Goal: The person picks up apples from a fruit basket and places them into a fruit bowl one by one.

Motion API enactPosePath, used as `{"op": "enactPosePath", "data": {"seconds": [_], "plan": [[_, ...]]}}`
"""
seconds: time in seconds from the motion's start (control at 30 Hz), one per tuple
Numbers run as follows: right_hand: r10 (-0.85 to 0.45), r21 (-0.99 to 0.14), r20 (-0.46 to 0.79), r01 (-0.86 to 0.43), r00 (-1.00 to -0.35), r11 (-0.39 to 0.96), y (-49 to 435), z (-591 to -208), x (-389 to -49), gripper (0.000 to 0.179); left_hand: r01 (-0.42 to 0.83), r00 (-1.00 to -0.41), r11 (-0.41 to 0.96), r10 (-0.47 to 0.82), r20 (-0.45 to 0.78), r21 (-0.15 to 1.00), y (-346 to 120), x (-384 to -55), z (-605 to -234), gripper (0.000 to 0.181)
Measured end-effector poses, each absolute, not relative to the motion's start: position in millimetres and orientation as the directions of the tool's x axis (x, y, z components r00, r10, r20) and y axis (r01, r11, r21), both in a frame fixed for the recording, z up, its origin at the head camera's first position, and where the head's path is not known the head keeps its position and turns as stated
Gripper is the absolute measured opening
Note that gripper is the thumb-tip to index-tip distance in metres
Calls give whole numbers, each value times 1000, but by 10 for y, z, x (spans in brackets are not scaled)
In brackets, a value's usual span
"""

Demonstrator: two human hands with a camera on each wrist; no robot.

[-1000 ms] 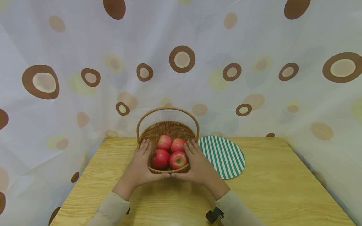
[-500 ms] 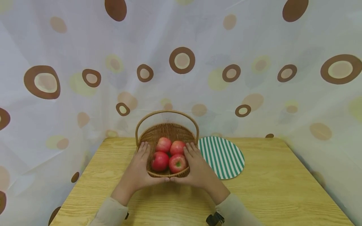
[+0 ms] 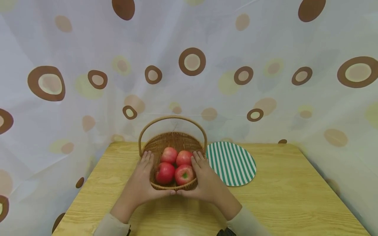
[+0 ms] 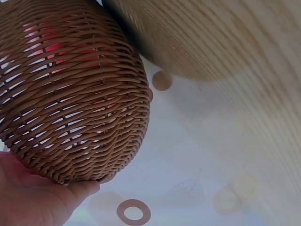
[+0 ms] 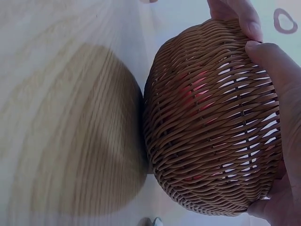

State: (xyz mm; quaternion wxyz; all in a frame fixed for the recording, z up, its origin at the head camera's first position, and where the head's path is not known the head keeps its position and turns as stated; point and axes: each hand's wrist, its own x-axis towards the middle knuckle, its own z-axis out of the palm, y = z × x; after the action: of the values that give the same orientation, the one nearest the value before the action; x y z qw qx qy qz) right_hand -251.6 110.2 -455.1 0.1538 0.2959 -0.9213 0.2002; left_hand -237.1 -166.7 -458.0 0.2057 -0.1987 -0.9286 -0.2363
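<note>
A brown wicker basket (image 3: 174,139) with a tall arched handle (image 3: 173,117) stands near the middle of the table, seen from above in the head view. Several red apples (image 3: 184,175) lie inside it. My left hand (image 3: 140,183) grips the basket's left side, fingers along the rim and thumb across the front. My right hand (image 3: 206,183) mirrors it on the right, the two thumb tips almost meeting at the front rim. Red fruit shows through the weave in both wrist views. Whether the basket's underside touches the table, I cannot tell.
A round mat (image 3: 231,164) with green and white stripes lies flat just right of the basket. Behind the wooden table (image 3: 289,190) hangs a pale curtain (image 3: 221,39) with brown and beige spots, which also runs down both sides.
Both hands and the basket have come a little nearer to me and slightly left. The apples moved along inside it, and the hold looks the same. The striped mat stayed in place.
</note>
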Motion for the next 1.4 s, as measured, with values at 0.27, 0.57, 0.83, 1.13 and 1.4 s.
{"op": "enactPosePath", "data": {"seconds": [0.27, 0.57, 0.83, 1.13, 1.4], "plan": [[-463, -338, 402, -598, -790, 726, 1080, -4532, -2342, 131, 464, -835, 814, 270, 479, 349, -1681, -2214, -4556, 147], [-483, -337, 375, -602, -791, 724, 1034, -4548, -2189, 131, 391, -884, 834, 223, 410, 390, -1735, -1998, -4565, 150], [-473, -305, 395, -598, -788, 742, 1017, -4530, -2093, 130, 391, -881, 831, 213, 423, 395, -1732, -1908, -4552, 150], [-491, -316, 385, -611, -782, 726, 961, -4532, -1966, 129, 379, -880, 833, 189, 435, 404, -1781, -1751, -4563, 149], [-510, -269, 400, -629, -762, 729, 951, -4526, -1889, 128, 380, -873, 844, 193, 447, 378, -1808, -1650, -4577, 147]]}}
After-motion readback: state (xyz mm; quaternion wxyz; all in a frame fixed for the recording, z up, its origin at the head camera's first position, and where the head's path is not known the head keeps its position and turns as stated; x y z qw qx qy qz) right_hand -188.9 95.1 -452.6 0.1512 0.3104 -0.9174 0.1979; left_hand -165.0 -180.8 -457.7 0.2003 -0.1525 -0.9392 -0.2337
